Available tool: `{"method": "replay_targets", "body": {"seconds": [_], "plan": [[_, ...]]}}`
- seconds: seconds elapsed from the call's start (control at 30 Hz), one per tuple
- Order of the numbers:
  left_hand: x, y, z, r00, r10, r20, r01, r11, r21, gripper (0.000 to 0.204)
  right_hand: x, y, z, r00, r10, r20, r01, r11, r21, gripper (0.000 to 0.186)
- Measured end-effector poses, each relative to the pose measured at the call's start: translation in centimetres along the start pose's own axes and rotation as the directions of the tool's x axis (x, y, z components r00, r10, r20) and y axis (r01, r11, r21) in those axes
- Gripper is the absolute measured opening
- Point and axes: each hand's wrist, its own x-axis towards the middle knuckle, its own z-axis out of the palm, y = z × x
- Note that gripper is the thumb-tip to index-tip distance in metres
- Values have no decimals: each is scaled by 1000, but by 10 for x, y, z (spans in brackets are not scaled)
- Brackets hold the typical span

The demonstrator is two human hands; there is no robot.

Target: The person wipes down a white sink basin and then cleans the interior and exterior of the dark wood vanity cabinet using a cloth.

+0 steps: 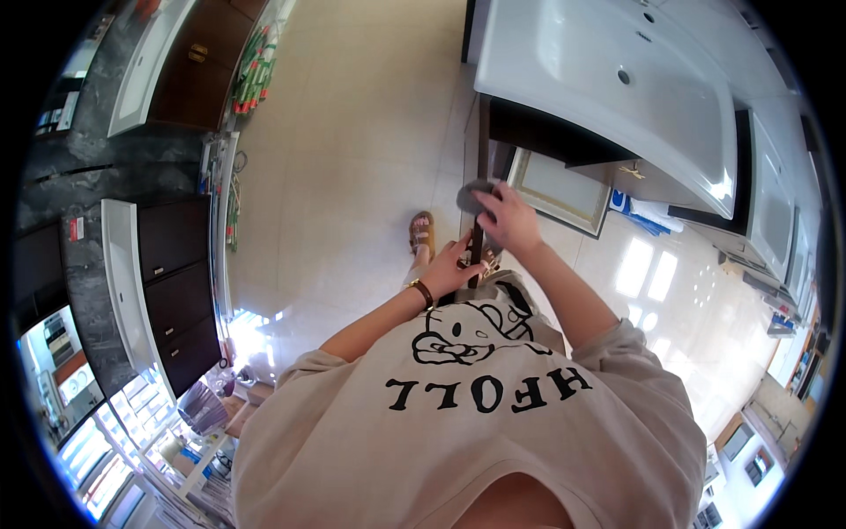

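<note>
A: Status, R hand?

B: Right hand [509,220] is clenched on a grey cloth [473,195], pressed against the dark cabinet door edge [482,159]. The cloth sits at the fingertip end of the hand, toward the upper left in the head view, touching the door edge just below the white basin [608,79].

A: L hand?

B: Left hand [451,269] is lower on the same edge, fingers wrapped round the dark strip [476,251], near the person's waist. A brown wristband [423,292] shows on that wrist. Grip looks closed on the edge; the palm side is hidden, so contact detail can't be confirmed.

A: Long axis of the edge?

B: Runs approx. vertical in the picture, from under the basin down toward the person's body. Both hands lie on that line: R above, L below, close together but apart.

A: Which hand is nearer the cloth?

B: R, it holds it. L is one step down the edge, not touching the cloth.

A: Surroundings?

B: Framed white panel [555,187] just right of the R hand, pale tiled floor [352,132] beyond, one sandalled foot [421,231] left of the hands.
</note>
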Motion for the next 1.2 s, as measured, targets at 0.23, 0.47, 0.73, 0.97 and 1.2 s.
{"method": "replay_targets", "body": {"seconds": [0.23,0.47,0.73,0.97,1.2], "plan": [[5,-21,-9,995,81,63,-89,986,142,80,116,49,-13,994,87,-70,-88,996,-5,52],[6,-25,-19,994,-10,106,1,996,85,80,118,56,-10,991,112,80,-107,992,-70,58],[14,-28,-21,975,-142,173,119,983,138,83,-43,11,10,945,-163,283,101,970,222,66],[4,-4,-31,973,-142,184,156,985,-66,92,67,58,-12,960,-173,220,168,985,38,64],[3,-2,-26,970,-100,223,132,982,-133,85,122,49,-19,985,105,136,-81,982,-173,65]]}}
